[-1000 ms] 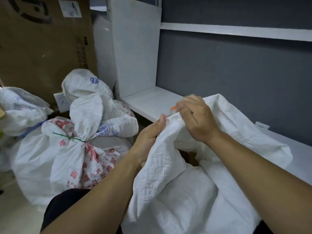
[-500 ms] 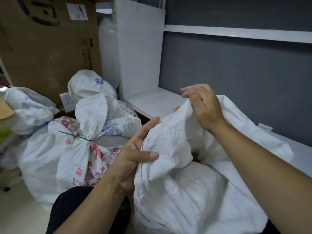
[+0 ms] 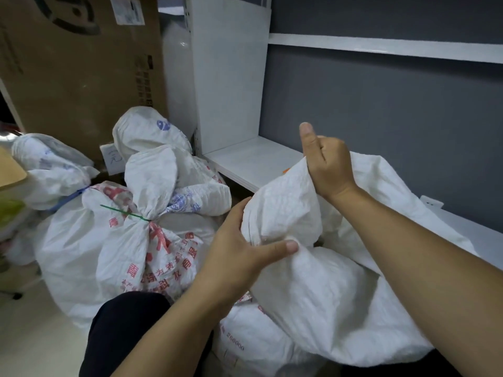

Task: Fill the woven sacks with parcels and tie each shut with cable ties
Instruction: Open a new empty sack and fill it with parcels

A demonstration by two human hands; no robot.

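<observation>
Change: a second ago both hands met at the top edge of the sack mouth. The left hand has since dropped lower to the throat of the fabric, and the right hand has drawn the top fold higher, thumb now sticking up.
Right hand (image 3: pixel 328 161): fingers curled tight on the upper edge of the open sack (image 3: pixel 340 289), thumb raised clear, holding the fold up.
Left hand (image 3: pixel 245 251): thumb stretched across the front of the gathered fabric below the fold, palm against its left side; fingers hidden behind the cloth, so it grips the bunched neck.
Open sack: white woven, in front of the person, leaning against the white surface (image 3: pixel 253 161); mouth gathered, no tie visible on it.
Orange bit (image 3: pixel 285 171): small, at the sack's far edge on the surface; cannot tell what it is.
Tied sack (image 3: pixel 114 254): on the floor at left, red print, neck cinched with a green cable tie (image 3: pixel 122 212).
Other sacks: one tied with a blue tie (image 3: pixel 69 198) at far left; more piled behind.
Cardboard box (image 3: pixel 76 63): large, standing behind the pile.
Wall (image 3: pixel 381 118): grey, behind the surface.
</observation>
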